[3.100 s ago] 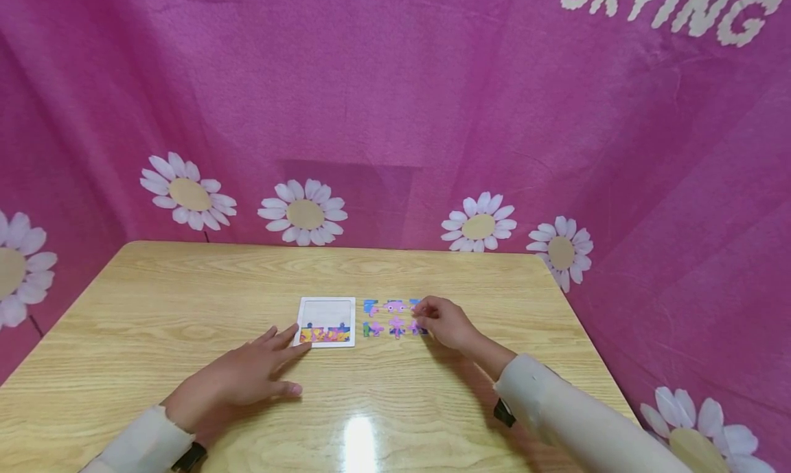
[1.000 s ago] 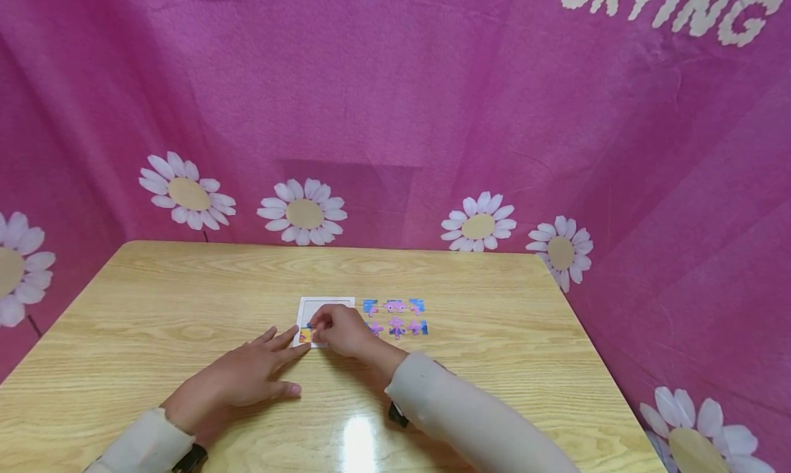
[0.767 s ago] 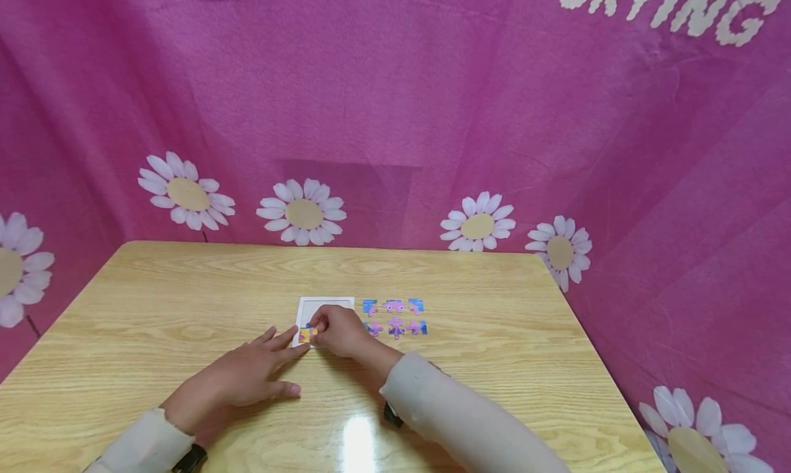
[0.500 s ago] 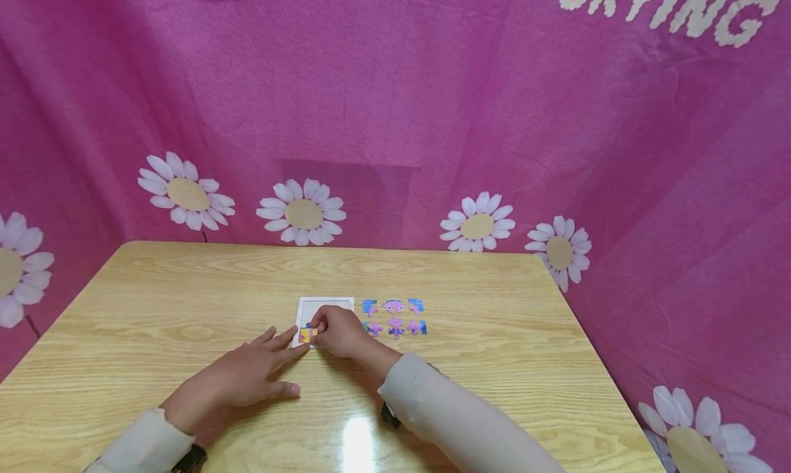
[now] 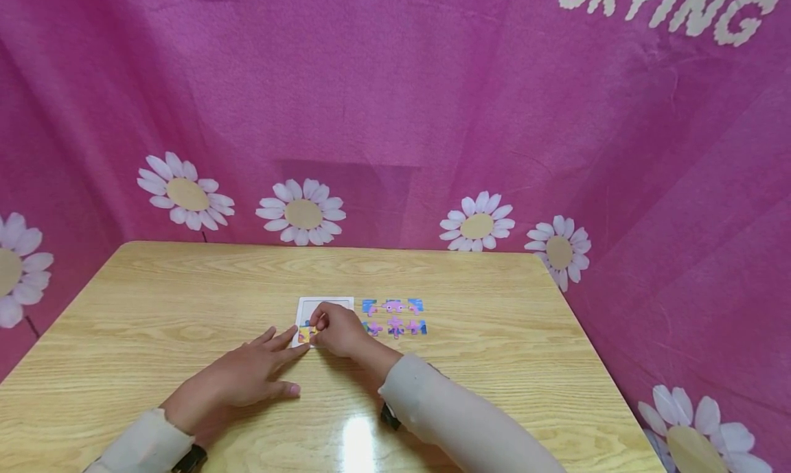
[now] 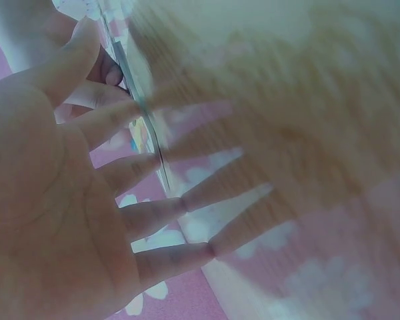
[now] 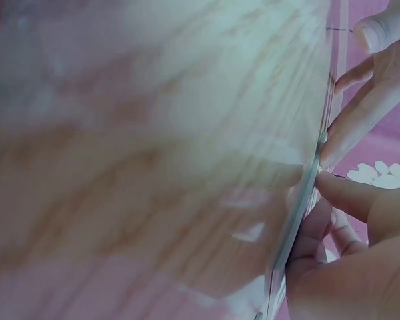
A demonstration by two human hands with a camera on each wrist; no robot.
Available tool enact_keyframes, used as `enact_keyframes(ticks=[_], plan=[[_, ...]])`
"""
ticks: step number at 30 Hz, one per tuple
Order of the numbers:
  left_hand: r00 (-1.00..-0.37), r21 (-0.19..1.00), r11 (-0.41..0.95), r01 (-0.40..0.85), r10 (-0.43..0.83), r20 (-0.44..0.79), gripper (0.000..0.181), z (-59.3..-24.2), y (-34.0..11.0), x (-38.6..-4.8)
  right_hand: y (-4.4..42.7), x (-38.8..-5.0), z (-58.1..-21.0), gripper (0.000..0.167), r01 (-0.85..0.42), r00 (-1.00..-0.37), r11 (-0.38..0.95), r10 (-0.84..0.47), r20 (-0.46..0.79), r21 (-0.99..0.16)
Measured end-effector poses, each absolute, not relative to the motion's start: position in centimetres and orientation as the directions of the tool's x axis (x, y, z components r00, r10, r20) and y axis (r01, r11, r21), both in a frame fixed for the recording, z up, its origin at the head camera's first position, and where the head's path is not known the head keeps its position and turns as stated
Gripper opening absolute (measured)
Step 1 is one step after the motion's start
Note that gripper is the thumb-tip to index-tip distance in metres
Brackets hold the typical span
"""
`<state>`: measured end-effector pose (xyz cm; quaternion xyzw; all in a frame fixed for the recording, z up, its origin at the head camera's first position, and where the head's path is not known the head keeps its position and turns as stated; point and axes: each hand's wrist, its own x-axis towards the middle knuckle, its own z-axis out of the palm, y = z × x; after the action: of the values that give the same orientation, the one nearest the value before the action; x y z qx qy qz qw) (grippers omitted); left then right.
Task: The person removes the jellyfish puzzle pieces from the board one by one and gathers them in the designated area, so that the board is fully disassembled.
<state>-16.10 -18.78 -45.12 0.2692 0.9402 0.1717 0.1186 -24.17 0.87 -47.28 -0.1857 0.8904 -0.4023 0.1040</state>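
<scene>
1. The white-rimmed puzzle tray (image 5: 299,312) lies flat on the wooden desk (image 5: 204,287), ahead of the person and within reach of both hands, which probably explains its place
2. At the tray's 8 o'clock, the left hand (image 5: 247,370) has a wide grip: fingers spread and straight, foremost tips at the rim, holding nothing; this looks like steadying, so that the tray does not slide under the other hand
3. The right hand (image 5: 340,330) reaches in from 4 o'clock with a narrow grip, thumb and index finger seemingly pinching a yellow puzzle piece (image 5: 305,334) near the tray's 7 o'clock corner; a fingertip pinch suits something so small, though the fingers hide part of it and I cannot tell whether it is lifted
4. At 3 o'clock, just beside the tray, 6 loose pieces (image 5: 395,327) lie face up in 2 rows of 3; the even gaps and the pink figure running across them suggest they are set in picture order, eyes in the middle of the upper row, so each is easy to find
</scene>
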Motion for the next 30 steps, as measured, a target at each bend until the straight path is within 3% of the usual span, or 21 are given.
enact_keyframes(ticks=[6, 20, 30], plan=[[-0.825, 0.390, 0.794, 0.466, 0.549, -0.132, 0.075, -45.04, -18.82, -16.12, 0.77, -24.05, -47.05, 0.015, -0.207, -0.921, 0.541, -0.388, -0.024, -0.815], [-0.826, 0.398, 0.794, 0.460, 0.547, -0.136, 0.076, -45.10, -18.81, -16.21, 0.70, -23.94, -47.00, 0.009, -0.163, -0.930, 0.524, -0.363, -0.047, -0.836], [-0.829, 0.402, 0.796, 0.453, 0.542, -0.139, 0.076, -45.05, -18.73, -16.12, 0.90, -24.03, -46.93, 0.008, -0.077, -0.929, 0.429, -0.358, -0.091, -0.900]])
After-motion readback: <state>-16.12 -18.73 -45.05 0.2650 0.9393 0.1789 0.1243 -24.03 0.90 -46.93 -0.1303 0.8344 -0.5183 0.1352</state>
